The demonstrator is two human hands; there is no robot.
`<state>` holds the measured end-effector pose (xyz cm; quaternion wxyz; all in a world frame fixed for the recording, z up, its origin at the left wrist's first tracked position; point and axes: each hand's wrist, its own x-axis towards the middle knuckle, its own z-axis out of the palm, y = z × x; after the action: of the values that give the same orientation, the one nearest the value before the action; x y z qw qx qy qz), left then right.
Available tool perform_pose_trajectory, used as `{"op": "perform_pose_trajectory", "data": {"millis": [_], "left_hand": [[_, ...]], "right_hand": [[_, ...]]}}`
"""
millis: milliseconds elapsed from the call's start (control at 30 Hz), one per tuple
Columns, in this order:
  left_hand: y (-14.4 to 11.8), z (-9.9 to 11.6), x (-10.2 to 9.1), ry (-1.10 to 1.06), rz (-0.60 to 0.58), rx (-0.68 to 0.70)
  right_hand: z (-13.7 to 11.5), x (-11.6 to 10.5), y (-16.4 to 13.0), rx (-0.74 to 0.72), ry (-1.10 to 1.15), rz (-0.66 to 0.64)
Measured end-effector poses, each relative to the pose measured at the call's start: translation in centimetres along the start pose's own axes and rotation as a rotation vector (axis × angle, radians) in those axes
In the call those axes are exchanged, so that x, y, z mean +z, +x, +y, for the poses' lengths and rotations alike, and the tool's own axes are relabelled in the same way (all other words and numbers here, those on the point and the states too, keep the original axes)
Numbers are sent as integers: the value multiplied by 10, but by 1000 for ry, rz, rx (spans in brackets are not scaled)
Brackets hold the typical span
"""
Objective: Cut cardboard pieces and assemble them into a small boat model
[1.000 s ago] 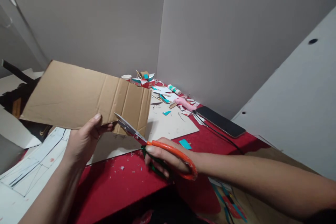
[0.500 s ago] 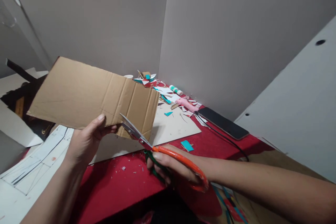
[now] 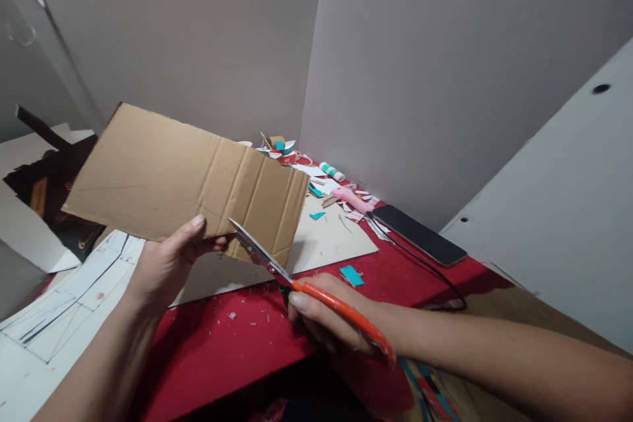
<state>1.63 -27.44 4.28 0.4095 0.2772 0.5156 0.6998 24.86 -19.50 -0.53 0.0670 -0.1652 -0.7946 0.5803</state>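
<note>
A brown cardboard sheet with several creases across its right part is held up over the table. My left hand grips its lower edge, thumb on the front face and fingers behind. In my right hand is a pair of scissors with an orange handle; the other, green handle is mostly hidden by my fingers. The blades point up and left, at the cardboard's lower edge just right of my left fingers. One blade lies over the front face. A faint line runs across the cardboard near the blade tip.
On the red table lie a white board, a drawn paper template, a teal scrap, a pink glue gun, a glue stick and a black phone. Paper scraps pile up near the grey wall. A torn black-and-white box stands left.
The cardboard and my left hand have shifted slightly right. The scissor blades have closed further, and the green handle has drawn in behind my right fingers.
</note>
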Motion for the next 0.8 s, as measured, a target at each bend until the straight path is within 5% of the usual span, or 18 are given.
{"op": "perform_pose_trajectory", "data": {"millis": [567, 800], "left_hand": [[0, 1, 0, -45, -109, -35], [0, 0, -2, -59, -120, -63]], "right_hand": [[6, 4, -6, -37, 148, 58], [6, -7, -8, -32, 135, -51]]}}
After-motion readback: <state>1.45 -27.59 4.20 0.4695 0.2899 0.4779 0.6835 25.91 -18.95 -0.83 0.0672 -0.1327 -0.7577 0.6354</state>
